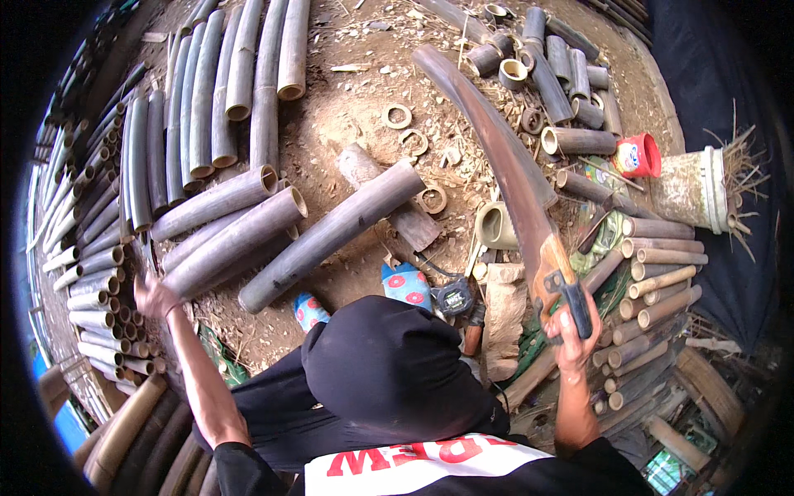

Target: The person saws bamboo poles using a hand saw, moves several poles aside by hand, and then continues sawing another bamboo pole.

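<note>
My right hand (571, 332) is closed round the dark grip of a handsaw (519, 178). Its wooden handle sits nearest me, and the long brown blade reaches up and away to the left, above the ground. At the left, my left hand (154, 296) is beside the near ends of thick bamboo pieces (236, 241), fingers apart. A thin dark shape shows just beyond its fingers; I cannot make out what it is. Before my feet, one bamboo length (331, 236) lies slantwise across a short log (362, 167).
Long bamboo poles (198, 99) lie at the far left, with stacked pieces along both sides. Cut rings (397, 116) and offcuts are scattered ahead. A red container (637, 155) and a white bucket (691, 190) are at the right. A tape measure (453, 296) lies near my foot.
</note>
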`<action>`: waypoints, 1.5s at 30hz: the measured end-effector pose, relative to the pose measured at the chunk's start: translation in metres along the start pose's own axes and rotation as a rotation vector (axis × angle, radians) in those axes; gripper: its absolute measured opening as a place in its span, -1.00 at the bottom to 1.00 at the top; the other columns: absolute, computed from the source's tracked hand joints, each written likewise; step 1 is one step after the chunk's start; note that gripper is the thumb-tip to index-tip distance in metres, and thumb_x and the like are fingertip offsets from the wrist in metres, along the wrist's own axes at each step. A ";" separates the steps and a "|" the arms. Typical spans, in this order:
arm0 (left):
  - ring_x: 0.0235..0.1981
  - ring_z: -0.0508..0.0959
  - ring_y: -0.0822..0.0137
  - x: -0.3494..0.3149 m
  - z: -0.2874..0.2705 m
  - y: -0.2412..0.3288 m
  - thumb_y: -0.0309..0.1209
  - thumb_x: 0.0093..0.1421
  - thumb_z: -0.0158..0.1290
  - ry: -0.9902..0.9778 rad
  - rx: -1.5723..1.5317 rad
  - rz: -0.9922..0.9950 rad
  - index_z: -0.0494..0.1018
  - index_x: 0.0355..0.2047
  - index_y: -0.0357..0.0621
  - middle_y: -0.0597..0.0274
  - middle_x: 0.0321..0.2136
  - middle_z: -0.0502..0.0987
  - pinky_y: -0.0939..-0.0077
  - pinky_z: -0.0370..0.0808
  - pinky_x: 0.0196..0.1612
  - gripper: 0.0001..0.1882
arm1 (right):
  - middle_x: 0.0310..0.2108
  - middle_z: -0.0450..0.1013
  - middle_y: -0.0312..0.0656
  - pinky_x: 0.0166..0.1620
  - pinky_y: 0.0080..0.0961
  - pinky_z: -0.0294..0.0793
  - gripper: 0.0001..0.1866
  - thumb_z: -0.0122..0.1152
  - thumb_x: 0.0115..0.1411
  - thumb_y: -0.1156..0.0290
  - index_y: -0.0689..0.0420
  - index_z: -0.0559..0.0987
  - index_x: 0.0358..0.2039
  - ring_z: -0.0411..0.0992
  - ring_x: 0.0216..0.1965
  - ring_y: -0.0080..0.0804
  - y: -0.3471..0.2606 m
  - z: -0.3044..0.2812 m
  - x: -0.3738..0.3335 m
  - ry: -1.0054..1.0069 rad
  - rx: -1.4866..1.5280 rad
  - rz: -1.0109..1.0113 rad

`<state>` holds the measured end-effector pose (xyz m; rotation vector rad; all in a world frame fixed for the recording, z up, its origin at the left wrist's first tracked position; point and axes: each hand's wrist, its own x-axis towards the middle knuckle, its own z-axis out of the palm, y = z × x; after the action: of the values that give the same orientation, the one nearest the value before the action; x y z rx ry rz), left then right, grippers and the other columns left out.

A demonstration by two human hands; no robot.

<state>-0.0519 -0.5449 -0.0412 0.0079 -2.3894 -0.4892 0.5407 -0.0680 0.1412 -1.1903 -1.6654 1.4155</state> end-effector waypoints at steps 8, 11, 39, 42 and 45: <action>0.13 0.37 -0.06 -0.192 -0.049 0.400 0.07 -0.10 0.34 -1.001 -0.361 0.719 0.25 0.22 -0.07 -0.07 0.09 0.37 0.11 0.33 0.19 -0.06 | -0.45 0.56 -0.14 -0.32 -0.49 0.49 -0.29 0.12 0.13 0.40 0.38 0.18 0.27 0.48 -0.49 -0.47 0.006 0.021 -0.005 -0.220 -0.164 -0.251; 0.10 0.39 -0.07 -0.208 -0.036 0.423 0.11 -0.13 0.32 -1.154 -0.127 0.636 0.19 0.26 0.14 -0.01 0.09 0.37 0.01 0.34 0.12 -0.03 | -0.55 0.51 -0.20 -0.36 -0.58 0.46 -0.33 0.13 0.10 0.40 0.39 0.27 0.22 0.43 -0.60 -0.51 -0.014 0.030 -0.007 -0.184 -0.024 0.107; -0.08 0.56 0.07 -0.212 -0.010 0.427 0.33 0.14 -0.14 -1.152 -0.062 0.291 0.52 -0.07 0.04 0.07 -0.10 0.50 0.13 0.42 -0.04 -0.31 | -0.47 0.52 0.09 -0.37 -0.39 0.54 -0.34 0.22 -0.17 0.56 0.51 0.43 0.04 0.57 -0.52 -0.16 0.009 0.025 0.015 -0.563 -0.525 -0.385; -0.12 0.57 0.08 -0.213 -0.010 0.422 0.32 0.12 -0.10 -1.104 -0.089 0.294 0.54 -0.10 0.05 0.12 -0.16 0.51 0.15 0.41 -0.06 -0.33 | -0.41 0.55 0.12 -0.34 -0.37 0.55 -0.37 0.21 -0.11 0.52 0.49 0.43 0.04 0.60 -0.47 -0.10 0.008 0.004 -0.006 -0.556 -0.577 -0.327; -0.13 0.57 0.08 -0.215 -0.009 0.421 0.32 0.11 -0.09 -1.063 -0.115 0.305 0.57 -0.15 0.04 0.11 -0.17 0.52 0.15 0.41 -0.06 -0.33 | -0.47 0.54 0.07 -0.38 -0.38 0.53 -0.39 0.20 -0.08 0.53 0.47 0.43 0.05 0.59 -0.50 -0.17 0.040 0.044 0.022 -0.514 -0.484 -0.452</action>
<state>0.1704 -0.1281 -0.0245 -0.8478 -3.2775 -0.5612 0.5020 -0.0648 0.0906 -0.6200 -2.5478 1.1106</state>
